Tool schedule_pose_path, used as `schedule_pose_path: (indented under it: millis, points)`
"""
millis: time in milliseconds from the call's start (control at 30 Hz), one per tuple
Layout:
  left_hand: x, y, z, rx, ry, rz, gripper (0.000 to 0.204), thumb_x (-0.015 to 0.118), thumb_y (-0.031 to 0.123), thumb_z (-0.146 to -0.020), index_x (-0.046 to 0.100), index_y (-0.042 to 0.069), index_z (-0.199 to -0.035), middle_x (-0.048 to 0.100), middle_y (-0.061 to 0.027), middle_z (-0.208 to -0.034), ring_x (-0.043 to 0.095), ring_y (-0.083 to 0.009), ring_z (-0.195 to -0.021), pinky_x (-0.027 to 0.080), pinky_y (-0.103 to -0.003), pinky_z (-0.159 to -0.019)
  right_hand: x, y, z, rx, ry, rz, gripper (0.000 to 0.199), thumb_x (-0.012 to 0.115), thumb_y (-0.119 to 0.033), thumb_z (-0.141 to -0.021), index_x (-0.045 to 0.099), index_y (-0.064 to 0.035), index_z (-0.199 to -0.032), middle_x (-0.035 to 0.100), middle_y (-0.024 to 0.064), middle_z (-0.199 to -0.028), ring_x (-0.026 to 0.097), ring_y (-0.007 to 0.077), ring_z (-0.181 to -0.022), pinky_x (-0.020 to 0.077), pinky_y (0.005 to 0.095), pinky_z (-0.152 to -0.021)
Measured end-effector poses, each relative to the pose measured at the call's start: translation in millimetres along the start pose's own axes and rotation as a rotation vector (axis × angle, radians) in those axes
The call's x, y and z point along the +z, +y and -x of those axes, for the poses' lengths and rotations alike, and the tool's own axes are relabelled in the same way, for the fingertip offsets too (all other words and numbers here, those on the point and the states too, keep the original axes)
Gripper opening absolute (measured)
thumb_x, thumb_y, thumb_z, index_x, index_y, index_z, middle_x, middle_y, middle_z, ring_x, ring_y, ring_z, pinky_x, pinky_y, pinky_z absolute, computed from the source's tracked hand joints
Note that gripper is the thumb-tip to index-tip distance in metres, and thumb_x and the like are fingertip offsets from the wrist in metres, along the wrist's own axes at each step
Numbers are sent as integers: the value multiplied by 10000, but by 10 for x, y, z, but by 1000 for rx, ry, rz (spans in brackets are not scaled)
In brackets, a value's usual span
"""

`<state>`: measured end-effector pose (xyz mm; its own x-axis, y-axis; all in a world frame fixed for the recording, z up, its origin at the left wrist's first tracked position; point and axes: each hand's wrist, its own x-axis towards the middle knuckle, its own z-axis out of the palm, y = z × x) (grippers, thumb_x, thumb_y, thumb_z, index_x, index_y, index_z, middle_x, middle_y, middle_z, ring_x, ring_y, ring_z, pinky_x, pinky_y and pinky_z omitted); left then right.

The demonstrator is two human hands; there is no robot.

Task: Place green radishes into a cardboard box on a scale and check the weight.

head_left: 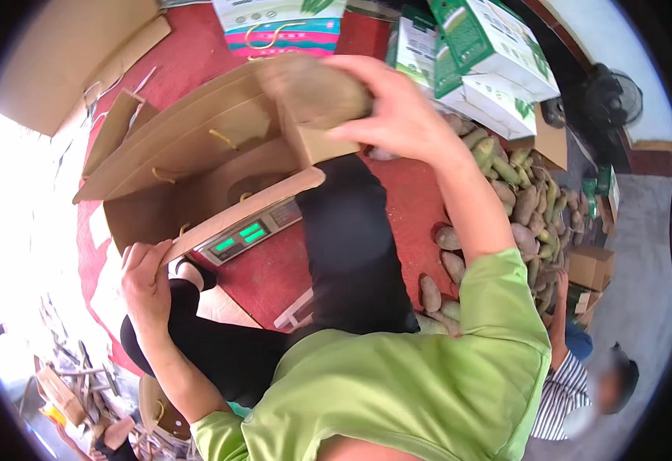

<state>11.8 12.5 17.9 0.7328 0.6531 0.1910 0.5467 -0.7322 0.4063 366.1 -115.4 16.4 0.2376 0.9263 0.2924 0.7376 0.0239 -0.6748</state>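
My right hand is closed round one end of a large brown tuber, blurred by motion, above the right end of an open cardboard box. At the box's near left corner my left hand grips the rim with bent fingers. Yellow cord handles hang from the box walls. A dark rounded shape lies low inside, partly hidden by the near wall. Just under that wall shows a scale with a green lit display; whether the box rests fully on it cannot be seen.
Right of my knee lies a heap of tubers on red carpet. White and green cartons are stacked behind it. A co-worker in a striped top reaches toward the heap. A black fan stands far right; another large carton is far left.
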Motion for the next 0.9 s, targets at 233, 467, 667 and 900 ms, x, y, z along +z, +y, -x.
schedule_pose_path:
  millis: [233, 467, 667, 900]
  points:
    - [22, -63, 26, 23, -10, -67, 230, 596, -34, -714, 683, 14, -921, 584, -101, -788, 571, -269, -767, 461, -347, -671, 747, -553, -682, -86, -556, 250, 610, 796, -251, -597, 595, -93, -1152, 648, 137, -1045, 617, 304, -990, 495, 420, -828]
    - [38, -8, 23, 25, -40, -69, 231, 589, -34, -716, 680, 16, -922, 562, -95, -768, 565, -259, -759, 454, -340, -662, 1332, -410, -682, 57, -894, 511, 213, 698, -235, -730, 721, -82, -876, 697, 79, -975, 641, 265, -952, 507, 387, -791]
    - [39, 6, 36, 7, -18, -69, 226, 594, -26, -719, 683, 32, -918, 568, -90, -773, 574, -255, -749, 460, -339, -651, 905, -317, -511, -41, -557, 40, 386, 670, -180, -736, 634, -79, -1107, 670, 110, -1001, 629, 266, -962, 497, 390, -816]
    - [29, -1, 40, -1, -15, -68, 252, 582, -54, -698, 684, 25, -915, 587, -97, -775, 584, -257, -748, 462, -344, -656, 191, 848, 155, 365, 267, -277, 282, 649, -142, -808, 632, -19, -1062, 671, 46, -870, 635, 123, -810, 508, 267, -706]
